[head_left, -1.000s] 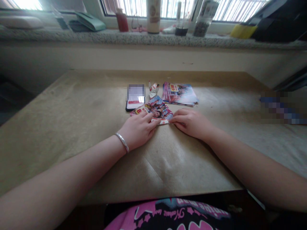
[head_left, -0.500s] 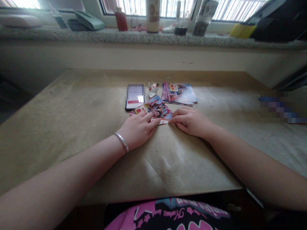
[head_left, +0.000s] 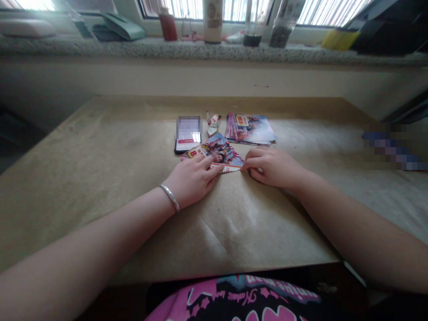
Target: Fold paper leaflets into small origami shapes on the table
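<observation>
**Two hands are pinning a folded glossy flyer [head_left: 216, 156] to the counter**

The flyer is lying flat near the middle of the frame, folded into a rough triangle with its printed side up, showing a red-and-yellow price label and a photo. The left hand [head_left: 192, 182] is resting on its lower left part, with the fingers [head_left: 203, 167] lying together across the sheet and not clamped on it. A silver bangle [head_left: 170, 198] is circling that wrist. The right hand [head_left: 274, 168] is reaching in from the right, with its fingers [head_left: 254, 164] held together and their tips at the flyer's right corner. Whether they are pinching that corner cannot be told.

Just beyond the flyer, a smartphone [head_left: 187, 145] with a blurred screen is lying to the upper left, and a small folded paper figure [head_left: 212, 125] is standing just above. A stack of similar flyers [head_left: 249, 130] is lying to the upper right. Brown paper [head_left: 254, 232] is covering the counter under everything. A blurred object [head_left: 394, 147] is sitting at the right edge. Along the top of the frame, a speckled stone windowsill [head_left: 200, 51] is holding a tall bottle [head_left: 213, 20], a red container [head_left: 167, 26] and a glass jar [head_left: 280, 26]. A pink-and-black shirt [head_left: 234, 298] is showing at the bottom.
</observation>
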